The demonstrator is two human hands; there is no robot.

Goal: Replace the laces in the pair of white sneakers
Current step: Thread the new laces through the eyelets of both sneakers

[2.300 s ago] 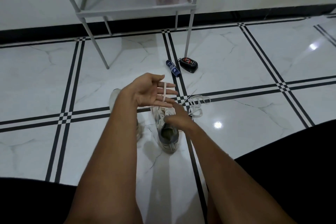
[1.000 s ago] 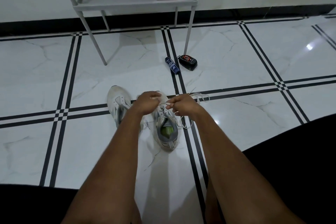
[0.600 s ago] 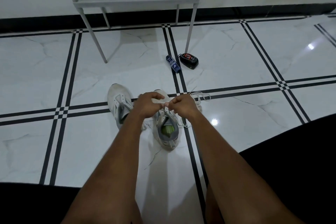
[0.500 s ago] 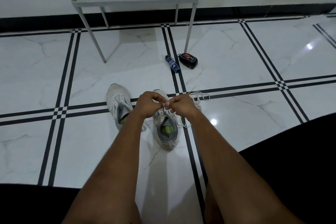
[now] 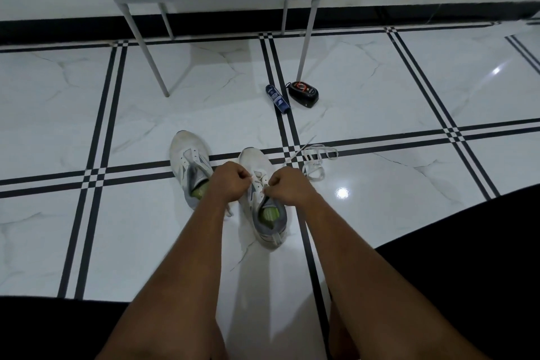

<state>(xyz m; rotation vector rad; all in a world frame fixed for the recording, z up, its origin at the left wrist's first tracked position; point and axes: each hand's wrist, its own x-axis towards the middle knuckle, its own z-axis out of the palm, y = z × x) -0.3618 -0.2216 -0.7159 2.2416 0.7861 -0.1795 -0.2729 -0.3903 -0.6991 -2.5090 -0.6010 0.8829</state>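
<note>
- I look down on a glossy white marble floor (image 5: 380, 199) crossed by black stripes.
- My left hand (image 5: 230, 184) and right hand (image 5: 287, 186) each pinch one end of the lace (image 5: 257, 181), pulled apart, likely to tighten it.
- Beneath them sits the right-side sneaker (image 5: 267, 213), white, grey-collared, green insole; its mate (image 5: 190, 164) lies just left, seemingly unlaced.
- A loose lace (image 5: 315, 161) coils beyond my right hand.

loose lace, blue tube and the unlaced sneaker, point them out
loose lace (image 5: 317, 159), head view, on its coiled loops
blue tube (image 5: 277, 98), head view, mid-body
unlaced sneaker (image 5: 187, 152), head view, on its toe
</note>
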